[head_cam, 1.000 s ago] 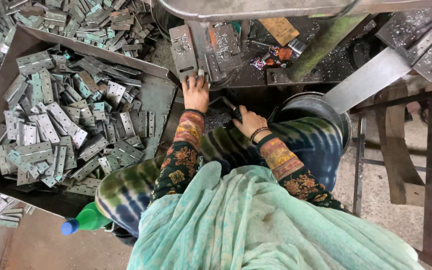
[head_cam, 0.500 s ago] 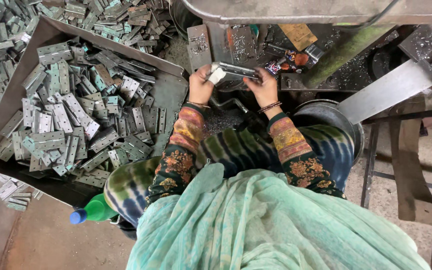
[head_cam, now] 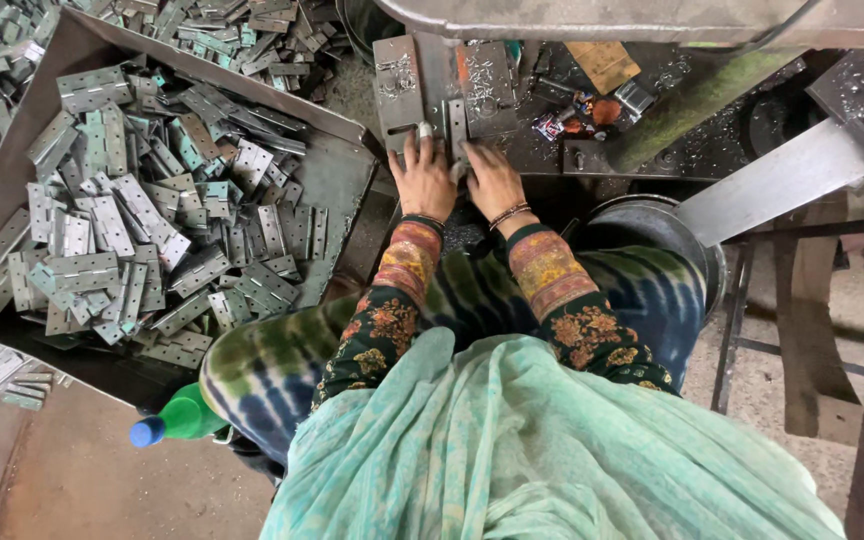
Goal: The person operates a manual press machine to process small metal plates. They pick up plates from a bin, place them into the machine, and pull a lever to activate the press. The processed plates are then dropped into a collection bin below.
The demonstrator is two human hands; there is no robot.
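My left hand (head_cam: 424, 178) and right hand (head_cam: 492, 180) lie side by side, palms down, on the dark worktop (head_cam: 552, 150) in front of my knees. Both press on a narrow grey metal hinge strip (head_cam: 452, 130) that stands upright between my fingertips, against the flat metal plate (head_cam: 422, 80) of the machine; my fingers are stretched forward and lie close together, not curled around anything. The worktop is strewn with bright metal shavings. Just past my right hand sit a small crumpled wrapper in red and blue (head_cam: 557, 125), a rust-orange lump (head_cam: 602, 110) and a small silvery block (head_cam: 634, 97); a tan rectangular piece of card (head_cam: 602, 65) lies beyond them. A broad steel bar (head_cam: 782, 180) slants across on my right, above a round metal tub (head_cam: 652, 225). To my left a big open metal tray (head_cam: 337, 180) is heaped with grey hinges (head_cam: 142, 230), and more lie piled behind it. A green bottle with a blue cap (head_cam: 177, 420) rests on the floor by my left knee.
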